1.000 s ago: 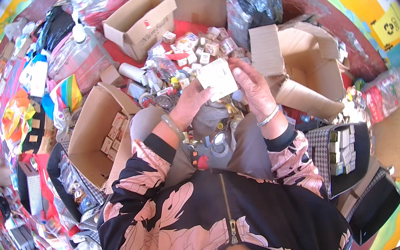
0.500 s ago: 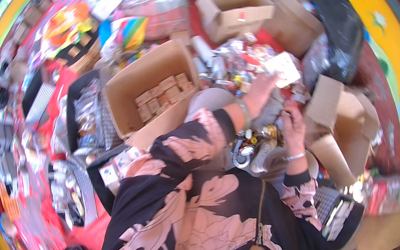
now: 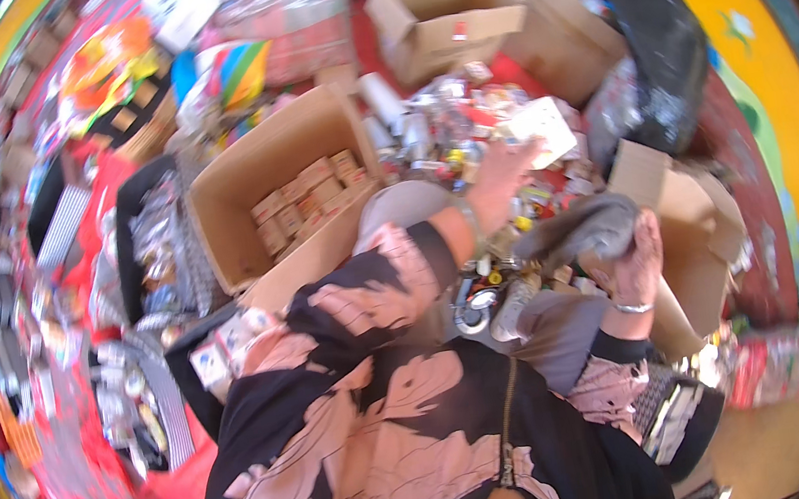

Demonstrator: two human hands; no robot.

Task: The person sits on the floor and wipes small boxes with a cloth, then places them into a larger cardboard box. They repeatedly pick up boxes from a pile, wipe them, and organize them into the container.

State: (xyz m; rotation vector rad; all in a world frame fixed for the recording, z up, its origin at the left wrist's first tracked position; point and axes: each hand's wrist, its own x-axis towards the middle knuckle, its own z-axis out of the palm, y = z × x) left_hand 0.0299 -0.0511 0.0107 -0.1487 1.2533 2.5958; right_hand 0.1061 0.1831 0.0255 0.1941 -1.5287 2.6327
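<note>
The left hand (image 3: 502,180) has its fingers clamped on a white card (image 3: 545,127) above the clutter; the right hand (image 3: 634,264) grips a grey cloth (image 3: 579,229).

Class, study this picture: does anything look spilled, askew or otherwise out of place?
Yes. Small packets lie strewn loosely on the floor, not boxed. The left hand holds a white box above them; the right hand grips a grey cloth.

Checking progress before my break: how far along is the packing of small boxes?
Done: two rows of small boxes sit in the open carton. In hand: the left hand holds a white box. Left: a loose pile beyond.
</note>
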